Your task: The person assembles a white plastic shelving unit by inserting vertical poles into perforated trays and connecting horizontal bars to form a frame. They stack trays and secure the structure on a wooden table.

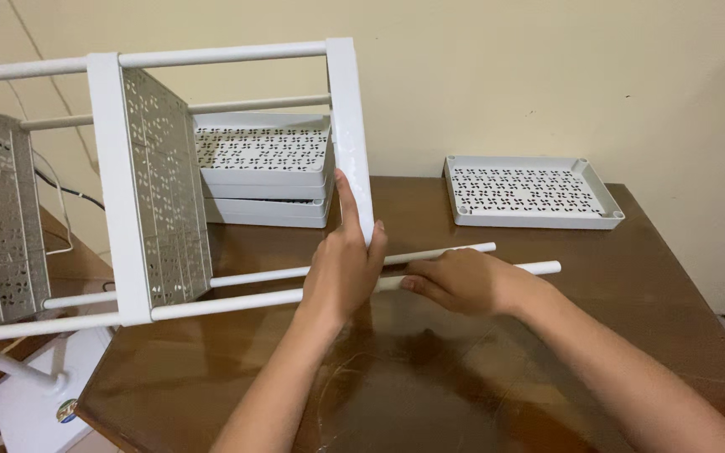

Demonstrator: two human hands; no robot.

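2 hands steady a white shelf rack (140,180) lying sideways over the brown table (597,277), probably so its poles stay lined up. Left hand (341,268) presses flat on the end tray (347,134); right hand (463,281) wraps a white pole (539,268). Perforated panels, 4 slim tubes; spare trays (263,172) behind.

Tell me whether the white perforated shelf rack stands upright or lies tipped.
Tipped: the white perforated shelf rack has its poles running sideways.
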